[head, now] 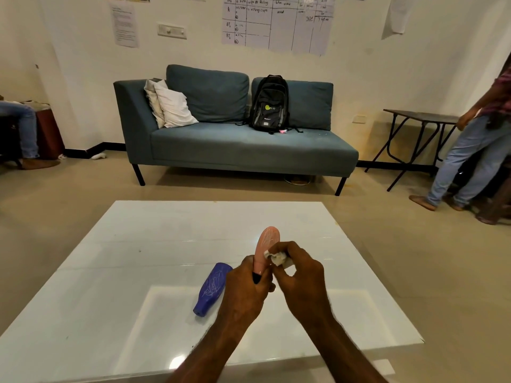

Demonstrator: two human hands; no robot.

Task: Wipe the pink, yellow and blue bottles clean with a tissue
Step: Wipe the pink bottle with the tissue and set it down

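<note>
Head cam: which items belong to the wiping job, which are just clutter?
In the job:
- pink bottle, held in left hand
- tissue, in right hand
- blue bottle, lying on the white table, scribbled

Yellow bottle not in view.

Lying about:
- sofa
- backpack
- pillows
- folding table

Pink bottle point(266, 246) and blue bottle point(213, 288) (both scribbled white); white tissue point(277, 257); teal sofa point(235, 142).

glossy white tabletop point(154, 272) | blue-grey fabric sofa point(249, 150) w/ black backpack point(269, 105), two white cushions point(172, 107) | dark folding side table point(414, 117) at right
</note>
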